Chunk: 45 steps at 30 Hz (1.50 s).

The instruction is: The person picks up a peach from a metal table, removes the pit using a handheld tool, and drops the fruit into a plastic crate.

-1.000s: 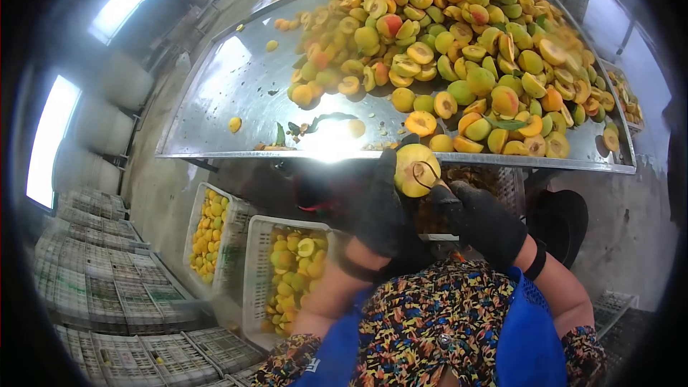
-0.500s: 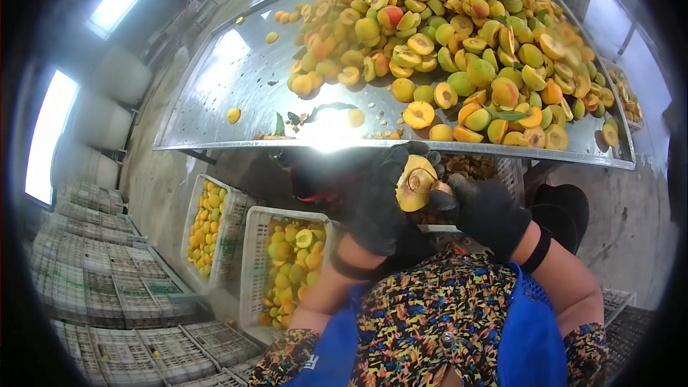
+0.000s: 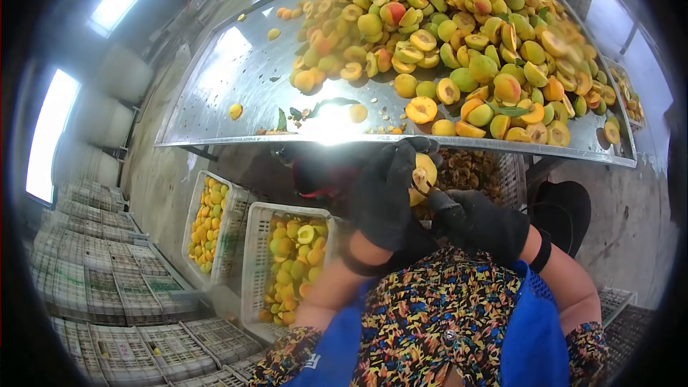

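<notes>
My left hand [image 3: 390, 190], in a black glove, is closed around a yellow peach half [image 3: 424, 170] just below the front edge of the metal table. The cut face is turned toward my right hand [image 3: 480, 223]. That hand, also gloved in black, is closed with its fingertips at the fruit. A thin curved pitting tool [image 3: 431, 185] shows between the right fingers and the flesh; most of it is hidden by the glove. Beneath both hands stands a crate holding brown peach pits [image 3: 469, 172].
A large heap of halved peaches [image 3: 484, 68] covers the right of the metal table [image 3: 215, 111]. Two crates of peaches, a nearer one [image 3: 251, 265] and a farther one [image 3: 195, 215], stand at lower left. Stacked crates [image 3: 107, 272] line the far left. A dark round stool [image 3: 566, 208] is at right.
The peach half has turned in my left hand, so less of its cut face shows. My right hand has shifted slightly down and left, its fingers curled more around the tool.
</notes>
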Tool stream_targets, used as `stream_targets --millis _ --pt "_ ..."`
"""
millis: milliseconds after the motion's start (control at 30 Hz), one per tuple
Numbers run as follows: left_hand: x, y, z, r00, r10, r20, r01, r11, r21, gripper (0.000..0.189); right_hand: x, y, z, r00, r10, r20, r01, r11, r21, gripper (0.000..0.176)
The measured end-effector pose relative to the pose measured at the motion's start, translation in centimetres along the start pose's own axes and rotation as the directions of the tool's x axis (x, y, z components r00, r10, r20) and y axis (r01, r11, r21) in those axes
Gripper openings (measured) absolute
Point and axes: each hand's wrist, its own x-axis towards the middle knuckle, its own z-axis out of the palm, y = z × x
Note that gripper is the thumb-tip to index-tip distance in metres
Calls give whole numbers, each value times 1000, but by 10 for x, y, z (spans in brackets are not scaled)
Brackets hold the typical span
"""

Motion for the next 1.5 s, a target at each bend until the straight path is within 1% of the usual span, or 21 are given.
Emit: stream_targets --millis 67,133,200,267,433,467,567,667,733,767,833,867,933,1033,1133,1233,1267,1333,1400,1467,1500 --pt "0 7 8 997 -19 -80 19 1000 -1 28 -4 -7 -1 988 134 71 -139 988 73 54" --pt "0 4 7 992 97 -85 -80 980 184 29 -5 -11 4 989 144 43 -147 984 96 56" --pt "2 -5 1 958 286 13 -266 871 412 30 -5 -12 5 985 168 50 -173 977 122 55" --pt "1 -9 2 984 176 -22 -158 928 338 28 -5 -13 2 974 203 96 -216 965 151 55" --pt "1 -4 9 997 -67 -49 72 991 109 22 -4 4 12 995 104 10 -104 988 112 53" --pt "4 -2 7 997 -71 -26 73 992 100 22 -3 6 13 997 80 0 -79 993 92 53" --pt "8 -7 2 993 50 106 -50 999 -2 22 -11 -18 6 963 235 132 -259 941 218 54" --pt "10 1 -4 980 -2 198 38 984 -176 22 -7 -2 -1 867 307 392 -468 770 434 57" --pt "7 7 -3 979 -18 203 45 991 -128 26 -6 11 -1 833 164 529 -494 653 575 59" --pt "4 9 -2 982 30 185 -27 999 -18 25 -4 15 -2 810 81 581 -510 587 629 60" --pt "2 1 3 984 81 158 -68 994 -87 26 -1 25 -3 788 22 616 -532 530 661 64" --pt "3 -13 8 987 78 143 -37 962 -269 27 -1 29 -3 776 -6 631 -545 498 675 66" --pt "5 -21 14 990 63 125 -8 918 -396 30 2 35 -5 763 1 646 -583 432 688 66" --pt "5 -19 21 995 -45 84 76 913 -402 34 1 34 -7 789 42 613 -567 437 699 65" --pt "-1 -15 36 966 -256 19 218 777 -591 36 3 38 -9 781 -5 625 -573 393 719 63" --pt "-5 -25 49 945 -326 -13 233 701 -674 35 7 46 -13 757 -77 649 -604 297 739 64" --pt "-6 -32 51 935 -353 18 247 615 -749 35 8 48 -15 749 -97 655 -615 266 743 64" --pt "-4 -38 51 890 -437 132 314 376 -872 34 7 53 -17 780 -89 620 -547 383 744 64" --pt "7 -44 52 802 -506 318 396 52 -917 32 1 56 -21 812 -83 578 -502 407 763 64" --pt "7 -70 50 949 -316 -7 238 728 -643 33 -6 57 -27 840 -69 538 -486 346 803 64" --pt "5 -82 44 940 -335 -56 218 721 -658 34 -6 59 -30 927 50 372 -333 567 753 64"
